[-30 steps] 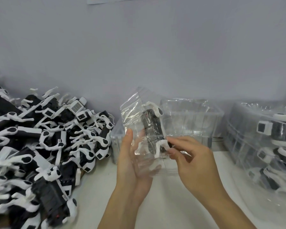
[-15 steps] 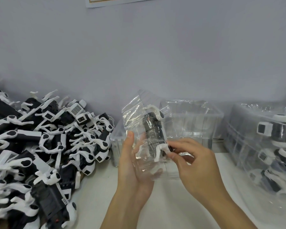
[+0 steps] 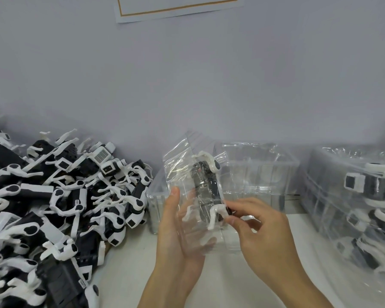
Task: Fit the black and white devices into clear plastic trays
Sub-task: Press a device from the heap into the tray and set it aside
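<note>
- Clear plastic tray (image 3: pixel 196 196) sits upright in our left hand (image 3: pixel 176 232), palm cupped behind it, thumb laid straight up its left edge and fingers showing through the plastic, so that hand grips the tray.
- Compared with half a second back, we see tray and hands in nearly the same pose; the view has tipped up slightly, so more of the orange-bordered paper sheet (image 3: pixel 178 6) shows at 12 o'clock.
- We see our right hand (image 3: pixel 262 230) as before, thumb and forefinger pinching the lower white arm of the black and white device (image 3: pixel 206 190), which lies lengthwise inside the tray, its upper white arm poking out near the tray's top edge.
- At 9 o'clock a deep pile of loose devices (image 3: pixel 53 207) runs from the wall down to the bottom edge of the view; its right fringe stops just beside our left forearm.
- At 3 o'clock we have stacked filled trays (image 3: pixel 354 207), blurred at the frame edge, close to our right forearm.
- Behind the held tray, toward 1 o'clock, stands a stack of empty trays (image 3: pixel 260 174) against the wall.
- Between pile and filled stack, a strip of white table (image 3: pixel 220 281) lies open under our wrists, toward 6 o'clock.
- Pale grey-blue wall (image 3: pixel 187 81) fills the upper half.
</note>
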{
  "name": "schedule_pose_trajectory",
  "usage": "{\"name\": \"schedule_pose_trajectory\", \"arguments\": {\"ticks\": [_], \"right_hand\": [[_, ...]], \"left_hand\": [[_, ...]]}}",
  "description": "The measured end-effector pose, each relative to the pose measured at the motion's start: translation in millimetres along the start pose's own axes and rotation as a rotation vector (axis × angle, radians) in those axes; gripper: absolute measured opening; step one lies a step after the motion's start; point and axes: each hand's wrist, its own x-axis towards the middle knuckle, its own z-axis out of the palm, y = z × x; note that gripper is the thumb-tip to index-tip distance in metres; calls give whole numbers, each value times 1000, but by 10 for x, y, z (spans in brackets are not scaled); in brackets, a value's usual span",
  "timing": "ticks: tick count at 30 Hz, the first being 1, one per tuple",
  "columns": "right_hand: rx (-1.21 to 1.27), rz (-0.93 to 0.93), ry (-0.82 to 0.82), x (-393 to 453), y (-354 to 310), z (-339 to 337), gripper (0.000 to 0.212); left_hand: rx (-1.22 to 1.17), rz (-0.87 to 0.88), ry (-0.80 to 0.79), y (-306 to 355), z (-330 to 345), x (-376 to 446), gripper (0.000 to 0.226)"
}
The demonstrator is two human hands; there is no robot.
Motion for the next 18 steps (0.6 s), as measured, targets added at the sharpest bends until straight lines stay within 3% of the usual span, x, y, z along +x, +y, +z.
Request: {"name": "schedule_pose_trajectory", "arguments": {"ticks": [8,18], "right_hand": [[-39,24,-24,7,19,-14,34],[3,33,108,33,-82,-17,31]], "left_hand": [[16,12,40,4,-11,23,76],[140,-3,-4,17,5,12,56]]}}
